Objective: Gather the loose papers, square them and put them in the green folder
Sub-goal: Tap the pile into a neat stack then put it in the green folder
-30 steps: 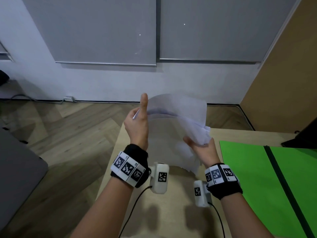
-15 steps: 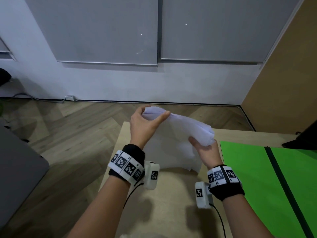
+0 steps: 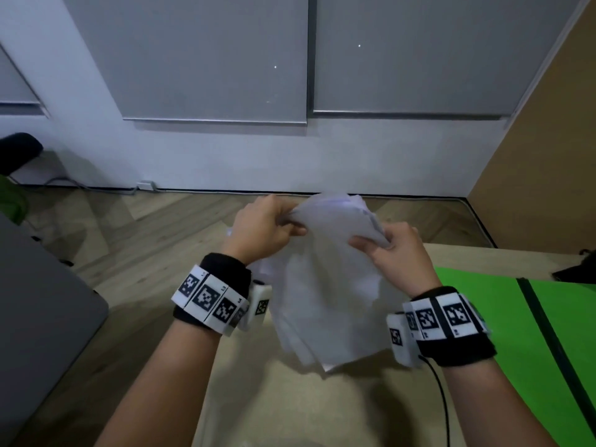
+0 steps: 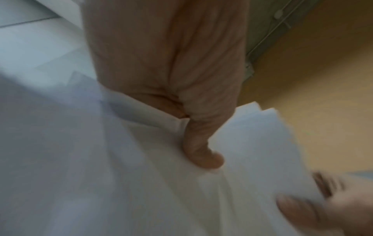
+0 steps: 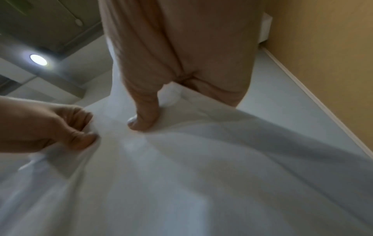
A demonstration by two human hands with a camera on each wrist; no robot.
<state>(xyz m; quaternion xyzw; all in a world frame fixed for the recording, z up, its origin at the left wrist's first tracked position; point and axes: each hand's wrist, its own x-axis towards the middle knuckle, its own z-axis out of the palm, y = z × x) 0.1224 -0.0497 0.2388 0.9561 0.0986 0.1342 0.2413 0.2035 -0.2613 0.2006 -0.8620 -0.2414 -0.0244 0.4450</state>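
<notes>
Above table [image 3: 290, 411], both hands grip drooping papers [image 3: 325, 301]; green folder [image 3: 503, 317] runs off-frame.

The head view looks forward and down over the bench [image 3: 290, 408]; each wrist view sits close, looking along its palm; all share the papers [image 3: 325, 298].

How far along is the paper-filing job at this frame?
Gathered: the papers are off the table, gripped at the top by the left hand and right hand. In hand: squaring; the lower edges are still fanned. Left: putting them into the green folder, lying at right.
</notes>
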